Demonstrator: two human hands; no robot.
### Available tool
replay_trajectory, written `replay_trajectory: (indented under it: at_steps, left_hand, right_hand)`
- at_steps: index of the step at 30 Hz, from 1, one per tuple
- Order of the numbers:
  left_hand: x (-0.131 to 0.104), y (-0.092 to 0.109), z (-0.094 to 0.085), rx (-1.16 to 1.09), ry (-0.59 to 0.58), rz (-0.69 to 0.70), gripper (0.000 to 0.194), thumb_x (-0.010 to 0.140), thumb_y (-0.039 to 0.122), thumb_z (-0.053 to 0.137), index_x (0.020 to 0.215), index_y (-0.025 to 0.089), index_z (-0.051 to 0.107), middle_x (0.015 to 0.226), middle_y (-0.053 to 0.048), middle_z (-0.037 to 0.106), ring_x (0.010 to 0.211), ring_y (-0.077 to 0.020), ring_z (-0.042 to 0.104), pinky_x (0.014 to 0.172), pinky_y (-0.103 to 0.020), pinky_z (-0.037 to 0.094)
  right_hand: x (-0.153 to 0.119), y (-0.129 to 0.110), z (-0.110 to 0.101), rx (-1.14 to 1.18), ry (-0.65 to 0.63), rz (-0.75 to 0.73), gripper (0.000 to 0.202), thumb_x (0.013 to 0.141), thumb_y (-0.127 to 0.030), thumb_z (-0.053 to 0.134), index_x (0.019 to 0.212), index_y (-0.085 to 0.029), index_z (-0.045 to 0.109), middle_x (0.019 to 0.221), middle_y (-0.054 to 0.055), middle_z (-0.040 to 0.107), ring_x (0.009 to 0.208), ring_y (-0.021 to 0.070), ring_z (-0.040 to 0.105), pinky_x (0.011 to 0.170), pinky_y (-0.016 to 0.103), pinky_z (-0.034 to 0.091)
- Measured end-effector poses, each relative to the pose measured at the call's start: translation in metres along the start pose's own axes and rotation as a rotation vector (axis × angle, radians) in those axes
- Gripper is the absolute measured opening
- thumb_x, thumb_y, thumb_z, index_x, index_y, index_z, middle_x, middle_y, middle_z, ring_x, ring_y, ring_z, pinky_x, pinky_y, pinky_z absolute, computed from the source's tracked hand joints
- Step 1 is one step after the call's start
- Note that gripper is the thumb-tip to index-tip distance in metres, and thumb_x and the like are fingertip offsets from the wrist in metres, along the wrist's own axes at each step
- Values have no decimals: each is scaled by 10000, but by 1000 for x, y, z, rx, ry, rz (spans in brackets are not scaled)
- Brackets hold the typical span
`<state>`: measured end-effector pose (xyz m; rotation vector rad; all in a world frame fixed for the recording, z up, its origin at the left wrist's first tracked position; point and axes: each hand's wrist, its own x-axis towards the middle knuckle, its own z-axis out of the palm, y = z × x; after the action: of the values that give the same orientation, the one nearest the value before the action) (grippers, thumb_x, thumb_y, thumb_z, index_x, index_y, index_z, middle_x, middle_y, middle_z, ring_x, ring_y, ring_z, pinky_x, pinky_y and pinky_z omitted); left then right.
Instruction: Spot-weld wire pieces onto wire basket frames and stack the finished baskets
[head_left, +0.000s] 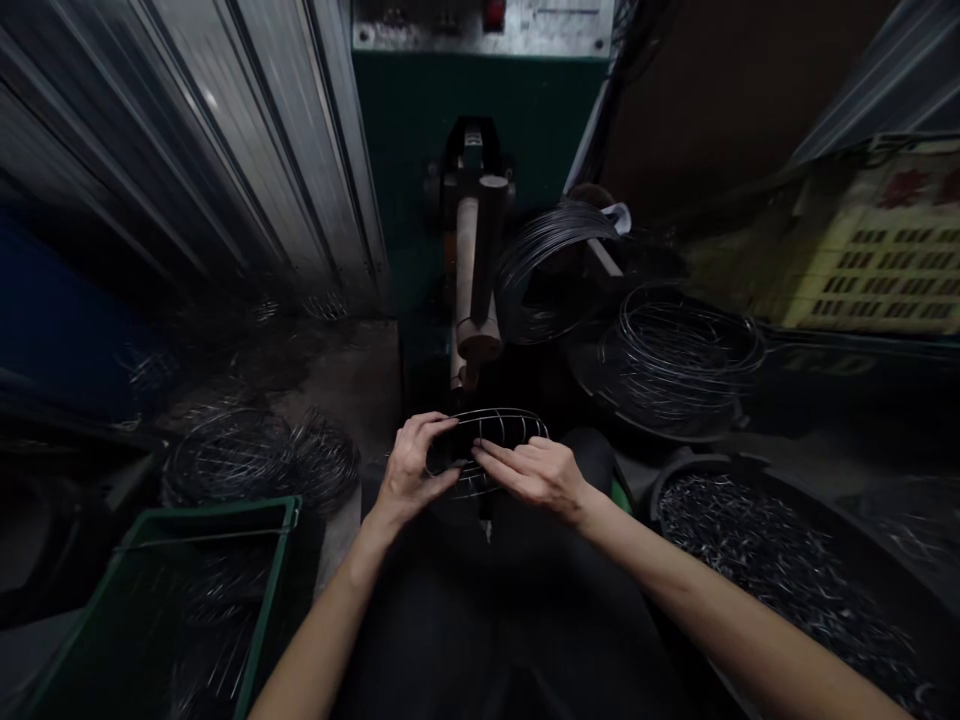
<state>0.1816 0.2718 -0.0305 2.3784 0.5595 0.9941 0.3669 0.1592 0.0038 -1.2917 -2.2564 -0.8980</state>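
Between my two hands is a round wire basket [501, 411] made of thin metal rings joined by short cross wires. My left hand [411, 468] grips its left side, fingers on the upper ring and thumb lower down. On the right side, my right hand [534, 470] holds it, with the index finger stretched across toward the middle and the other fingers curled. Just beyond the basket are the thick cylindrical arms [477, 270] of a green machine [405, 110]; they look like welding electrodes. The basket's lower part is partly hidden by my fingers and the dark.
At lower left stands a green crate [279, 570] with wire pieces inside; bundled wire parts [240, 455] lie behind it. To the right are a wire coil [551, 235], wire rings [682, 345] on a dark tray, a black tub [667, 475] of small metal bits, and a yellow crate [892, 235].
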Motion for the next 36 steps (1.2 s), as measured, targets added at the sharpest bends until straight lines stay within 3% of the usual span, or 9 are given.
replay_trajectory:
  at_steps: [18, 25, 36]
  left_hand:
    - [7, -16, 6, -21, 3, 30, 526, 681, 199, 698, 1168, 204, 500, 1146, -118, 563, 1086, -262, 558, 909, -450, 476]
    - [17, -25, 8, -9, 58, 48, 491, 691, 208, 698, 1146, 196, 514, 1126, -115, 573, 1076, -256, 564, 899, -440, 478]
    - [28, -33, 8, 112, 22, 42, 541, 674, 155, 690, 1173, 206, 488, 1157, -115, 563, 1103, -272, 547, 883, -430, 457]
  right_hand:
    - [-6, 12, 16, 46, -56, -16, 303, 897, -127, 504, 1101, -274, 672, 1152, 0, 664, 568, 48, 532, 523, 239, 394]
    - [0, 20, 25, 0, 49, -38, 238, 867, -117, 559, 1029, -227, 694, 1119, 12, 677, 542, 53, 521, 492, 249, 380]
    - [1, 26, 37, 65, -56, 54, 295, 896, -140, 516, 1125, -269, 652, 1173, 8, 652, 569, 59, 539, 517, 258, 390]
